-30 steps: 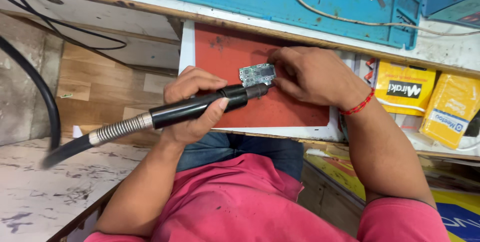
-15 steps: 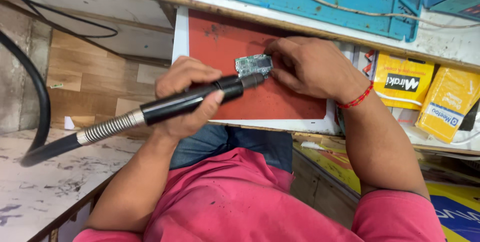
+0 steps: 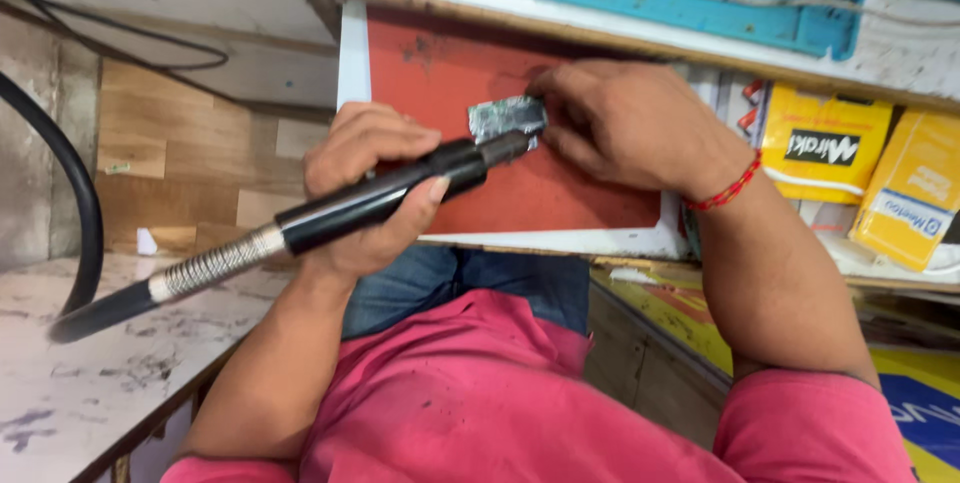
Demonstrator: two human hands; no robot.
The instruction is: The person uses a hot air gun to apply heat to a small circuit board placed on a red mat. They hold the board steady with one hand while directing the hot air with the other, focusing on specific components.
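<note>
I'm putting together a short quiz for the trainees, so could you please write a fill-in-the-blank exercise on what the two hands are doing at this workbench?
1. The left hand grips a black rotary tool handpiece fed by a flexible ____ shaft.
2. The right hand steadies a small grey metal piece on a ____ mat.
3. The right wrist wears a red ____.
4. The tool's tip meets the metal piece at its ____ edge.

Missing words: metal-coiled; red; thread bracelet; lower
</note>
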